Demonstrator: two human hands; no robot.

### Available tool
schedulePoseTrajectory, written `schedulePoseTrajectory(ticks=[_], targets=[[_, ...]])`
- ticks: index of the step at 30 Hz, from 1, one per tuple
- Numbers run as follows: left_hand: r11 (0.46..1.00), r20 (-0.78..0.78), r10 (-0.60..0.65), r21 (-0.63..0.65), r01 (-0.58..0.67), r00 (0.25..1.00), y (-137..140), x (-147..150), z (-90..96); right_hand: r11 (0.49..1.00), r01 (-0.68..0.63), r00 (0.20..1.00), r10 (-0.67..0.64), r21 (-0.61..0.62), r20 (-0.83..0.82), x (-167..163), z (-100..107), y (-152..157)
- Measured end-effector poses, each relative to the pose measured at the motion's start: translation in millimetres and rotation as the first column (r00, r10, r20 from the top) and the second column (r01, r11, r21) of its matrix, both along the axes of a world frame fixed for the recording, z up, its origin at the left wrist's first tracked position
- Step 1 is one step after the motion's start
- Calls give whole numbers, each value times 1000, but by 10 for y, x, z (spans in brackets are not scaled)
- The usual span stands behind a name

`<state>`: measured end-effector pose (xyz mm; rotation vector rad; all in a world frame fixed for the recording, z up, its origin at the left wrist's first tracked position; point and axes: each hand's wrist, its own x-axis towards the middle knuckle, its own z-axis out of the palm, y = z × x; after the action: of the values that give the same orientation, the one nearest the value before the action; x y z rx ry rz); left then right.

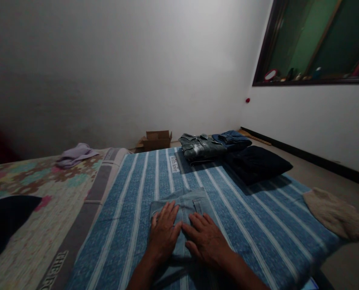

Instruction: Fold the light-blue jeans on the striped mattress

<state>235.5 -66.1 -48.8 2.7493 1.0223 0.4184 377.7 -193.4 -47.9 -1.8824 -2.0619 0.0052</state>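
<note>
A light-blue denim garment (187, 200) lies flat on the blue striped bed cover (131, 181), with seams and a pocket edge showing near its far end. My left hand (164, 229) rests palm down on its left side, fingers stretched forward. On the right side of the same denim, my right hand (206, 235) lies flat with its fingers slightly spread. The two thumbs nearly meet in the middle. Both forearms cover much of the near part of the garment, so its full shape is hidden.
Folded grey-green denim (200, 148), folded blue jeans (232, 139) and a dark folded garment (258, 163) lie at the far right. A beige cloth (338, 213) hangs at the right edge. Leftward are a lilac cloth (76, 155) and a floral cover (31, 177). A cardboard box (156, 141) stands behind.
</note>
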Motion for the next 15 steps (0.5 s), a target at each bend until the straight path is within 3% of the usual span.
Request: schedulePoseTrajectory(ticks=[15], targets=[[1000,-1,-7,13,7,1000,38,-17,-29,1000,3,1000,-3,20,-8,-8,17,0]])
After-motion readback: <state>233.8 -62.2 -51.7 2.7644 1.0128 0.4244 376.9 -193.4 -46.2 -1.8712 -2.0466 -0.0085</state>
